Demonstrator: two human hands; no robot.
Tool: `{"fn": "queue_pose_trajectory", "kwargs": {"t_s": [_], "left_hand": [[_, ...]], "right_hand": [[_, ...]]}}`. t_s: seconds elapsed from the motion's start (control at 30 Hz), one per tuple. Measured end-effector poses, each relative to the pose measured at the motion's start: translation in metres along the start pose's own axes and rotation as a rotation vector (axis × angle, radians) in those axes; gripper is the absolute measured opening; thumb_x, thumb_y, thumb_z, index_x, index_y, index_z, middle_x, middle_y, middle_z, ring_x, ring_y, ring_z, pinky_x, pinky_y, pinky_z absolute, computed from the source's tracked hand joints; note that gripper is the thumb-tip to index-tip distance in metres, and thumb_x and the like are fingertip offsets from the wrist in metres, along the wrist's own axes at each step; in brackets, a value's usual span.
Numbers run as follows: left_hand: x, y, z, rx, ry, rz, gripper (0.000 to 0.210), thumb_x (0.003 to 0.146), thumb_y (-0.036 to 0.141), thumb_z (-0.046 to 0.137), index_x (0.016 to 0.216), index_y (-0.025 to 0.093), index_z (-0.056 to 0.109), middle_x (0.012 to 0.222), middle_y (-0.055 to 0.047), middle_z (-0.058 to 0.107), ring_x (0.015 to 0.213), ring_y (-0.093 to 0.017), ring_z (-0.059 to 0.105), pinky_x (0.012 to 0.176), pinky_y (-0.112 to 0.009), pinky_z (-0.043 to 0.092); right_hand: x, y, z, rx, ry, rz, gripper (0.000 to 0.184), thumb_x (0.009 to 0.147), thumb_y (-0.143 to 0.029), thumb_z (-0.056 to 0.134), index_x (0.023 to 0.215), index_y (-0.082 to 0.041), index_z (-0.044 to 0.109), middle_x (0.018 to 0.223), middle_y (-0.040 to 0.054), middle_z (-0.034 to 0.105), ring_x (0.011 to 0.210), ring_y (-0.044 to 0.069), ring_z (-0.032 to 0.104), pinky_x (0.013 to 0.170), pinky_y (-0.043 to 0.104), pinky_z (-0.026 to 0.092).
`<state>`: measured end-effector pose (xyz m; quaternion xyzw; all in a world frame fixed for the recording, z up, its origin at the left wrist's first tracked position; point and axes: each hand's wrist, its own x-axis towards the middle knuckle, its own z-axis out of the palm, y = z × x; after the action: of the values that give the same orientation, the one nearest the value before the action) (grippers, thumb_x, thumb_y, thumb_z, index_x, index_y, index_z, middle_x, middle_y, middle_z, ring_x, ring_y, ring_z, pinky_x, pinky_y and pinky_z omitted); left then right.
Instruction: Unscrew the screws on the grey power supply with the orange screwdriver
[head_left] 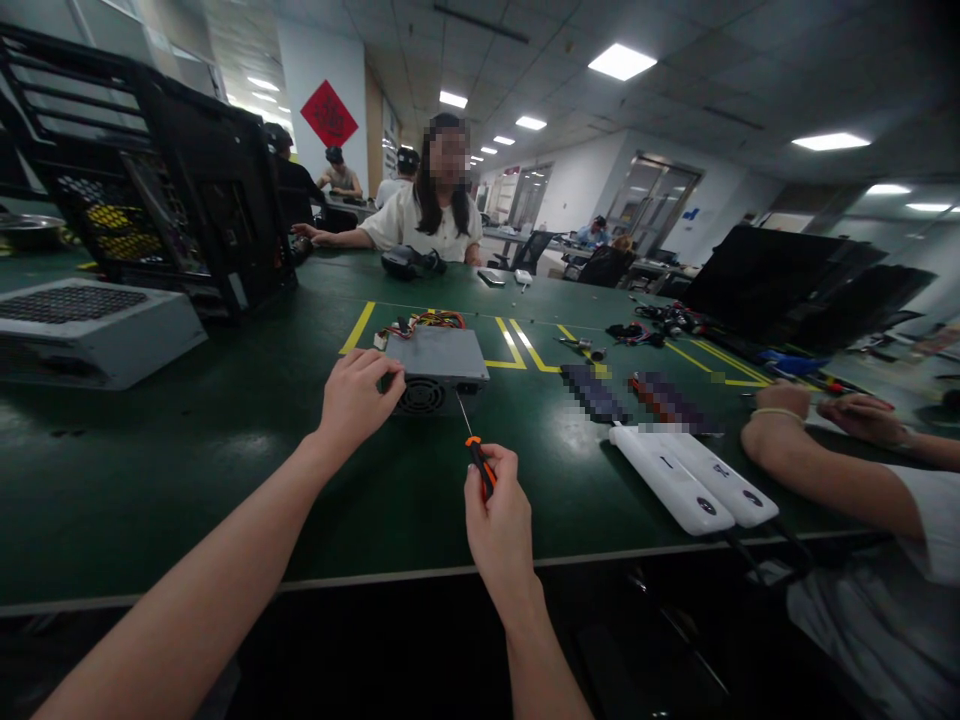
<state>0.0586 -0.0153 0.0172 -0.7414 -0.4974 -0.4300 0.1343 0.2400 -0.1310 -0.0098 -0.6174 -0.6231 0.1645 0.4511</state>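
Note:
A grey computer power supply (439,355) sits on the green table in front of me, its round fan grille and a black socket facing my side. Coloured wires (439,319) bunch up behind its top edge. My left hand (360,395) is closed at the near left corner of the power supply, thumb and fingers drawn together against it. In my right hand (501,505) is a screwdriver (480,462) with a black and orange handle. Its thin shaft points up at the front face, near the socket; whether the tip touches a screw cannot be made out.
At left stand a black computer case (172,190) and a larger grey power supply (97,325). White power banks (675,480), blurred phones and loose cables lie to the right. A person (439,215) is opposite; a co-worker's arm (832,470) rests at right. Yellow tape (529,345) marks the table.

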Motion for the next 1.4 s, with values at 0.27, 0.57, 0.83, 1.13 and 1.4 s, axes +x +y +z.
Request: {"fn": "queue_pose_trajectory", "kwargs": {"t_s": [0.27,0.57,0.83,1.13,1.4], "left_hand": [[-0.002,0.000,0.003,-0.037,0.021,-0.017,0.017,0.080,0.025,0.046,0.080,0.019,0.062,0.086,-0.005,0.063,0.087,-0.020,0.051,0.083,-0.036,0.040],[-0.005,0.010,0.000,-0.106,0.087,0.002,0.021,0.079,0.025,0.047,0.094,0.020,0.061,0.097,-0.007,0.059,0.094,-0.021,0.050,0.087,-0.037,0.036],[-0.019,0.049,0.017,-0.601,-0.586,-0.202,0.033,0.083,0.043,0.040,0.073,0.019,0.061,0.061,0.000,0.058,0.054,-0.012,0.050,0.052,-0.023,0.035],[-0.018,0.062,0.026,-1.272,-0.876,-0.725,0.038,0.073,0.050,0.054,0.063,0.013,0.051,0.054,0.003,0.049,0.038,-0.003,0.032,0.038,-0.018,0.015],[-0.018,0.066,0.034,-1.324,-0.768,-0.873,0.038,0.066,0.044,0.063,0.052,0.014,0.044,0.043,0.007,0.038,0.036,-0.001,0.028,0.038,-0.019,0.014]], "right_hand": [[0.000,0.001,0.001,0.009,0.032,-0.034,0.021,0.085,-0.025,0.039,0.104,-0.018,0.046,0.081,0.0038,0.061,0.068,0.017,0.061,0.059,0.027,0.043],[0.002,-0.001,0.004,0.005,0.002,-0.022,0.021,0.086,-0.025,0.038,0.105,-0.019,0.044,0.090,0.0061,0.061,0.076,0.018,0.062,0.065,0.031,0.046],[0.004,-0.005,0.006,-0.005,0.068,-0.099,0.028,0.075,-0.012,0.044,0.102,-0.018,0.043,0.102,0.0089,0.044,0.089,0.018,0.057,0.070,0.031,0.049],[0.006,-0.011,-0.004,-0.101,0.087,-0.163,0.029,0.085,-0.020,0.040,0.113,-0.017,0.046,0.097,0.0096,0.057,0.079,0.019,0.062,0.065,0.032,0.050],[0.009,-0.004,-0.001,-0.074,0.151,-0.284,0.026,0.083,-0.026,0.048,0.107,-0.016,0.048,0.107,0.0122,0.052,0.093,0.020,0.058,0.074,0.035,0.052]]}}
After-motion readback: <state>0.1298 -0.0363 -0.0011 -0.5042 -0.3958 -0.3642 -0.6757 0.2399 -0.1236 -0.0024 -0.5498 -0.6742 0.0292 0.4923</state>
